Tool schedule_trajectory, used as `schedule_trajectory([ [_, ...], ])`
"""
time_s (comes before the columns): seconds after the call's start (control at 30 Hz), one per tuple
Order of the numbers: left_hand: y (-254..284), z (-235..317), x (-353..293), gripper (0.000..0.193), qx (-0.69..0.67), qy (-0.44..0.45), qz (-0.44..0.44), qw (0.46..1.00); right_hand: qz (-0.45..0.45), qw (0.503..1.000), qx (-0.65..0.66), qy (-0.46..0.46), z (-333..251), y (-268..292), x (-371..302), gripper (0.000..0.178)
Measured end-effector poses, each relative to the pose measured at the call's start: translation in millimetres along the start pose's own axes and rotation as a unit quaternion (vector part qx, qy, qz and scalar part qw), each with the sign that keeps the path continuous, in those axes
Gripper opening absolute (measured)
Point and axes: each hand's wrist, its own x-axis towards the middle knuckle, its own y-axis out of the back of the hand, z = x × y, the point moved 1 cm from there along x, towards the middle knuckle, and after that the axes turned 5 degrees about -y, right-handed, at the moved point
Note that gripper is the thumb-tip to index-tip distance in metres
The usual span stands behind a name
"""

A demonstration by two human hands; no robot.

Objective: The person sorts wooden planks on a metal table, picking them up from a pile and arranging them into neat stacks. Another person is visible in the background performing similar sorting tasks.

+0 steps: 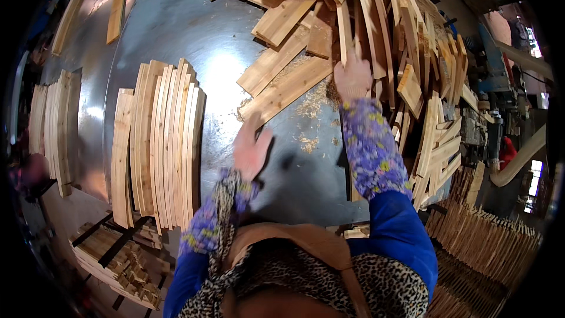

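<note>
My left hand (252, 148) is over the metal table, its thumb and fingers apart and nothing in it. Its fingertips are close to the lower end of a flat wooden board (288, 89) that lies slantwise among wood shavings. Farther up and to the right, my right hand (353, 76) is closed at the near end of a narrow wooden slat (344, 32), at the left edge of the jumbled pile. Slight blur softens its fingers, and the grip is partly hidden.
Leaning boards (382, 23) crowd the far right of the metal table (170, 29). A row of upright slats (170, 141) stands left of my left hand, with another row (56, 132) farther left. Stacked wood (118, 259) sits below the table's left edge. Machinery (500, 70) stands at right.
</note>
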Motion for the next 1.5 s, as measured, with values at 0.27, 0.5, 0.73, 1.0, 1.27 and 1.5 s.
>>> schedule_trajectory([
  [0.27, -60, 19, 111, 0.065, -0.409, 0.244, -0.166, 0.863, -0.26, 0.816, 0.506, -0.103, -13, -22, -226, 0.041],
  [0.5, 35, -2, -53, 0.051, 0.034, 0.103, -0.073, 0.991, -0.055, 0.894, 0.393, -0.209, -29, -45, 26, 0.088],
  [0.73, 126, -59, -226, 0.097, 0.539, 0.21, 0.091, 0.811, -0.072, 0.98, 0.118, -0.143, -85, -25, 184, 0.087],
  [1.0, 102, -1, -127, 0.057, 0.326, -0.023, 0.102, 0.939, -0.1, 0.992, 0.021, -0.074, -41, -59, 232, 0.073],
  [1.27, 21, -13, 0, 0.057, -0.111, 0.043, 0.039, 0.992, -0.1, 0.961, 0.259, 0.009, -66, 35, 51, 0.063],
  [1.5, 22, -11, 95, 0.059, -0.366, 0.163, -0.208, 0.892, -0.286, 0.815, 0.503, -0.023, -57, -46, -43, 0.036],
])
